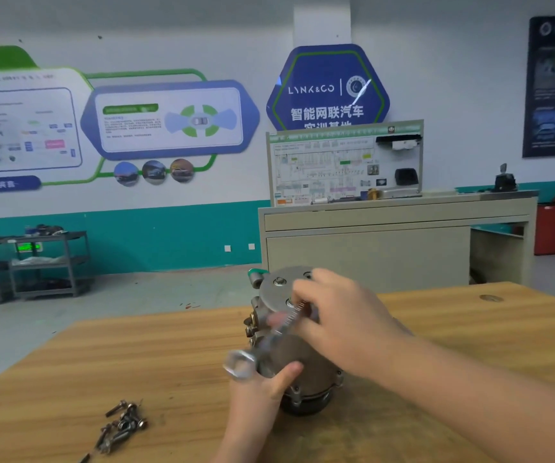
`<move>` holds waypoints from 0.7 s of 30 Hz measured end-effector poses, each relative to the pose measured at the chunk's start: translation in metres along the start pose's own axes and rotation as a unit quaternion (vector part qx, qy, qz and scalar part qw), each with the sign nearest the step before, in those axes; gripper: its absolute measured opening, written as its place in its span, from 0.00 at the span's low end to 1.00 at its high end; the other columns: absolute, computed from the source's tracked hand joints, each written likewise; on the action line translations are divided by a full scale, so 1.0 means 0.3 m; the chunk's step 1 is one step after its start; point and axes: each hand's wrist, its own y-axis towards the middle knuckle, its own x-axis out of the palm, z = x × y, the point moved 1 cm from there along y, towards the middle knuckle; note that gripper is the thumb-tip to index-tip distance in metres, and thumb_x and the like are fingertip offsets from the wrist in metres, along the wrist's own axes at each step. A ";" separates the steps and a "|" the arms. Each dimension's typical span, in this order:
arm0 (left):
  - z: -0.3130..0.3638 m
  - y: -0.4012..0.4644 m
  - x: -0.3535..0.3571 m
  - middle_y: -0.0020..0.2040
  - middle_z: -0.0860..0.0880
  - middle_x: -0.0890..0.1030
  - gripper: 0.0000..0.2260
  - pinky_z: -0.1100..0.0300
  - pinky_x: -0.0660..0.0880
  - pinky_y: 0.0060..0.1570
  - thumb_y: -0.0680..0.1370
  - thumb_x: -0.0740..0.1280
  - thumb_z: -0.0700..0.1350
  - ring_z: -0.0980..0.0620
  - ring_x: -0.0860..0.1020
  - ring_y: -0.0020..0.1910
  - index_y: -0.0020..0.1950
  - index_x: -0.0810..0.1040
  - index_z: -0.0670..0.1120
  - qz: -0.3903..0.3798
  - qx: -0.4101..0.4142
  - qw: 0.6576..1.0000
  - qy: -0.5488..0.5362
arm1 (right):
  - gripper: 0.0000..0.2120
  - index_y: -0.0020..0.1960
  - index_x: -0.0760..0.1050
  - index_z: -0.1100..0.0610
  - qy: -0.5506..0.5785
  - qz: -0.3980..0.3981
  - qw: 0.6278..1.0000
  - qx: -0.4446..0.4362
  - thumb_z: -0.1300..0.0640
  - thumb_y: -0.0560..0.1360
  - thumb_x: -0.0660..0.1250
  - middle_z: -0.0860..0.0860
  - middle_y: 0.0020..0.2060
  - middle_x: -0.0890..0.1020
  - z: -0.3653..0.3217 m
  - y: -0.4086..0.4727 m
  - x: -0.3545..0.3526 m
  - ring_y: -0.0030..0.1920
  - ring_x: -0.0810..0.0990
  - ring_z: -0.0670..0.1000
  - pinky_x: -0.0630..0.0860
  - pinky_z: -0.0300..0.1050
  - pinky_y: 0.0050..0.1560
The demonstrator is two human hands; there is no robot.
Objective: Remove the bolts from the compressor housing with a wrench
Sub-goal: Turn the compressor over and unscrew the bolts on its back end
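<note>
Head view: left hand (pixel 262 392) gripping compressor (pixel 289 355); right hand (pixel 339 315) pinching long bolt (pixel 289 320); wrench (pixel 240 364) blurred; loose bolts (pixel 122 426) at 8 o'clock on table (pixel 169 362).

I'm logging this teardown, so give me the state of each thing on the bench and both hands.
compressor: standing on the wooden table
wrench: blurred, held by left hand
long bolt: pinched by right hand, partly withdrawn
removed bolts: piled loose on table
</note>
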 end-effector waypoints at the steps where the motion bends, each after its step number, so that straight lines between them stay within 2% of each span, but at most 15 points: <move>1: 0.001 -0.001 -0.002 0.44 0.55 0.83 0.17 0.71 0.72 0.39 0.64 0.80 0.45 0.64 0.80 0.45 0.46 0.77 0.56 0.000 -0.007 1.000 -0.011 | 0.22 0.34 0.62 0.46 0.054 0.013 0.998 0.013 0.29 0.71 0.57 0.44 0.32 0.65 0.013 -0.036 -0.006 0.35 0.66 0.44 0.64 0.41 0.32; 3: 0.008 -0.005 -0.004 0.42 0.59 0.83 0.21 0.74 0.71 0.38 0.57 0.79 0.56 0.65 0.80 0.44 0.46 0.77 0.55 0.010 -0.005 1.000 -0.026 | 0.24 0.31 0.67 0.48 0.216 0.061 0.973 0.059 0.28 0.71 0.56 0.44 0.31 0.68 0.047 -0.092 -0.025 0.32 0.68 0.42 0.66 0.40 0.35; 4: 0.013 -0.006 -0.003 0.41 0.61 0.83 0.25 0.76 0.71 0.38 0.54 0.77 0.61 0.67 0.79 0.44 0.46 0.77 0.55 0.016 -0.001 0.999 -0.033 | 0.24 0.31 0.69 0.50 0.304 0.082 0.945 0.095 0.31 0.73 0.57 0.43 0.29 0.70 0.066 -0.111 -0.031 0.30 0.69 0.41 0.66 0.38 0.34; 5: 0.016 -0.005 0.000 0.42 0.62 0.83 0.27 0.77 0.70 0.38 0.52 0.75 0.63 0.69 0.79 0.44 0.47 0.78 0.55 0.021 -0.001 0.999 -0.036 | 0.24 0.31 0.72 0.52 0.390 0.095 0.905 0.138 0.34 0.73 0.58 0.44 0.27 0.72 0.081 -0.125 -0.035 0.28 0.70 0.43 0.67 0.37 0.32; 8: 0.024 0.001 0.013 0.43 0.63 0.83 0.28 0.77 0.70 0.38 0.51 0.75 0.64 0.69 0.79 0.45 0.48 0.78 0.56 0.019 0.003 0.999 -0.041 | 0.18 0.33 0.78 0.53 0.601 0.100 0.754 0.245 0.42 0.73 0.61 0.53 0.26 0.75 0.134 -0.141 -0.020 0.24 0.71 0.49 0.66 0.39 0.24; 10: 0.026 0.004 0.019 0.45 0.66 0.83 0.28 0.76 0.71 0.39 0.52 0.76 0.63 0.68 0.79 0.45 0.49 0.79 0.56 0.015 0.007 0.999 -0.046 | 0.16 0.40 0.80 0.54 0.661 0.088 0.677 0.312 0.45 0.75 0.61 0.53 0.25 0.74 0.181 -0.122 -0.011 0.22 0.69 0.49 0.63 0.39 0.22; 12: 0.023 0.004 0.020 0.47 0.64 0.83 0.29 0.74 0.72 0.40 0.52 0.77 0.63 0.66 0.80 0.46 0.50 0.79 0.56 0.012 0.001 0.999 -0.048 | 0.12 0.45 0.78 0.56 0.656 0.073 0.647 0.382 0.49 0.78 0.61 0.51 0.24 0.73 0.241 -0.085 -0.006 0.20 0.67 0.46 0.60 0.37 0.20; 14: 0.022 0.000 0.017 0.48 0.63 0.83 0.30 0.73 0.73 0.41 0.52 0.77 0.63 0.65 0.80 0.47 0.51 0.79 0.57 0.010 -0.003 0.999 -0.051 | 0.08 0.43 0.74 0.56 0.617 0.061 0.651 0.438 0.53 0.77 0.65 0.49 0.21 0.71 0.296 -0.029 -0.016 0.18 0.65 0.44 0.56 0.33 0.17; 17: 0.023 -0.005 0.016 0.48 0.62 0.83 0.32 0.69 0.76 0.44 0.51 0.77 0.69 0.62 0.81 0.48 0.51 0.79 0.58 0.012 -0.006 0.999 -0.048 | 0.10 0.39 0.73 0.58 0.541 0.012 0.697 0.471 0.55 0.76 0.69 0.47 0.18 0.70 0.336 0.082 -0.042 0.17 0.65 0.41 0.56 0.31 0.15; 19: 0.027 -0.004 0.018 0.49 0.59 0.84 0.35 0.58 0.77 0.51 0.50 0.76 0.70 0.58 0.81 0.51 0.53 0.79 0.57 0.010 -0.009 0.999 -0.044 | 0.11 0.40 0.75 0.60 0.459 -0.022 0.752 0.472 0.53 0.75 0.70 0.46 0.18 0.70 0.327 0.152 -0.049 0.17 0.65 0.41 0.58 0.32 0.16; 21: 0.038 -0.002 0.021 0.53 0.57 0.83 0.38 0.52 0.76 0.57 0.51 0.75 0.70 0.55 0.80 0.54 0.57 0.79 0.54 0.003 0.002 1.000 -0.022 | 0.13 0.44 0.78 0.62 0.337 -0.054 0.825 0.451 0.50 0.75 0.70 0.47 0.20 0.71 0.299 0.221 -0.046 0.20 0.66 0.43 0.61 0.35 0.20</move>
